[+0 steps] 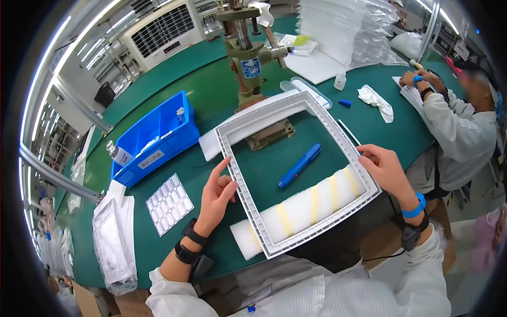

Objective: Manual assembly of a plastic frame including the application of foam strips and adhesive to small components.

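Observation:
A grey rectangular plastic frame (247, 203) with a ribbed edge lies between my hands. Its near side rests over a white foam pad (303, 209) banded with yellow tape, its far side by the foot of a press. My left hand (215, 194) holds the frame's left side, index finger and thumb against the edge. On the opposite side my right hand (385, 168) grips the edge with bent fingers, their tips partly hidden. Through the frame's opening a blue marker pen (299, 166) shows on the green table.
A green hand press (247, 66) stands beyond the frame. To the left are a blue divided bin (158, 138), a label sheet (170, 204) and bagged parts (113, 240). Rightward lie a small bottle (340, 80) and crumpled tissue (376, 103); a co-worker (457, 124) sits there.

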The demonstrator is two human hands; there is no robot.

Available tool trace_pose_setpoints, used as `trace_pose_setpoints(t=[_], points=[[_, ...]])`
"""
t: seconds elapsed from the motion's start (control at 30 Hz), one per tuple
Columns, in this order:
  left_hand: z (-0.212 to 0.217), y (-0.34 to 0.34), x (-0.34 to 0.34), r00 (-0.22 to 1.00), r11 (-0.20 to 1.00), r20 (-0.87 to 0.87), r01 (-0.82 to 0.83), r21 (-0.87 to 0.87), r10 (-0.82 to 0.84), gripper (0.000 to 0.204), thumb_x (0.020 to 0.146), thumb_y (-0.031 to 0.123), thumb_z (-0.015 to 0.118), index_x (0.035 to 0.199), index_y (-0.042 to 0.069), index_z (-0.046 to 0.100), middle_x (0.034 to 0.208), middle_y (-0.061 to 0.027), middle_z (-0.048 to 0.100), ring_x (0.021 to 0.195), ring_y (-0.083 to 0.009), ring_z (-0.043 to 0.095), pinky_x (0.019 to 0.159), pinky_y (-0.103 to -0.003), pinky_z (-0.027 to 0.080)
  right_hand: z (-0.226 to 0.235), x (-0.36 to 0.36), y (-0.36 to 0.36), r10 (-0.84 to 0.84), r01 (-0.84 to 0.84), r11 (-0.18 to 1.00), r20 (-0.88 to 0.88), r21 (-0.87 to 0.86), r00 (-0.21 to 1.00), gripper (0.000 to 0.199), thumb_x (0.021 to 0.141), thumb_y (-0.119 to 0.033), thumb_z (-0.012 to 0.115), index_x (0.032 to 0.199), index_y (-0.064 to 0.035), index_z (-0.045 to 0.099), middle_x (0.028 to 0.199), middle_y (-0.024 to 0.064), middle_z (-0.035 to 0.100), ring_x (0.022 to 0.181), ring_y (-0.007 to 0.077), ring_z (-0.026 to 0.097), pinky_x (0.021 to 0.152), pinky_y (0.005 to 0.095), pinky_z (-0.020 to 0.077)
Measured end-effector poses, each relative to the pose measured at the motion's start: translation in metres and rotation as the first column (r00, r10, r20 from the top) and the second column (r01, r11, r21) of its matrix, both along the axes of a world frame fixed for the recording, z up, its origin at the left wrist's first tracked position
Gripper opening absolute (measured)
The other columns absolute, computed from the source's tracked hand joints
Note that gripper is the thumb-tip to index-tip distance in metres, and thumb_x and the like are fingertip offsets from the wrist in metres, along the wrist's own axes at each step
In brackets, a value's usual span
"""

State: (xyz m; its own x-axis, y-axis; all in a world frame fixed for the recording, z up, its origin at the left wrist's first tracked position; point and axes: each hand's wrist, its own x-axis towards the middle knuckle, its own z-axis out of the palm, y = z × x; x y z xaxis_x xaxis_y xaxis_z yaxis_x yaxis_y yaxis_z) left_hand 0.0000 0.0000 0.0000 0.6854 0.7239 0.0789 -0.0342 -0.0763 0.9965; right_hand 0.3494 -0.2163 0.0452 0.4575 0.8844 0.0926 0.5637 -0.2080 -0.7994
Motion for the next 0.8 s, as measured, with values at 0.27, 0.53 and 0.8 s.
trace_pose_setpoints(t=[0.27,0.53,0.8], points=[[0.0,-0.007,-0.005,0.998,0.997,-0.01,-0.058,0.041,0.059,0.06,0.093,0.006,0.055,0.149,0.007,0.033,0.081,0.0007,0.055,0.069,-0.0054,0.049,0.061,-0.02,0.041,-0.009,-0.002,0.002,0.049,-0.043,0.998,-0.108,0.053,0.993,0.028,0.083,-0.006,0.069,0.109,0.004,0.065,0.073,0.0017,0.06,0.059,0.0036,0.052,0.052,0.0204,0.0412],[0.004,0.007,-0.014,0.95,0.944,0.016,-0.31,0.111,0.31,0.039,0.097,0.009,0.048,0.136,0.003,0.045,0.074,-0.0035,0.062,0.065,-0.0087,0.058,0.056,-0.021,0.043,-0.055,0.018,0.001,-0.069,0.147,0.974,-0.389,0.175,0.918,0.018,0.098,-0.008,0.051,0.104,0.0014,0.066,0.067,-0.0024,0.052,0.05,0.001,0.038,0.045,0.0187,0.0271],[-0.002,0.044,-0.011,0.771,0.536,-0.188,-0.225,0.814,0.608,0.008,0.082,0.005,0.07,0.09,0.003,0.071,0.089,-0.0088,0.064,0.077,-0.0232,0.063,0.061,-0.031,0.049,-0.059,0.016,0.007,-0.124,0.202,0.964,-0.378,0.174,0.918,0.018,0.099,-0.008,0.051,0.1,0.0003,0.066,0.062,-0.0043,0.047,0.048,0.0007,0.035,0.044,0.0191,0.0247]])
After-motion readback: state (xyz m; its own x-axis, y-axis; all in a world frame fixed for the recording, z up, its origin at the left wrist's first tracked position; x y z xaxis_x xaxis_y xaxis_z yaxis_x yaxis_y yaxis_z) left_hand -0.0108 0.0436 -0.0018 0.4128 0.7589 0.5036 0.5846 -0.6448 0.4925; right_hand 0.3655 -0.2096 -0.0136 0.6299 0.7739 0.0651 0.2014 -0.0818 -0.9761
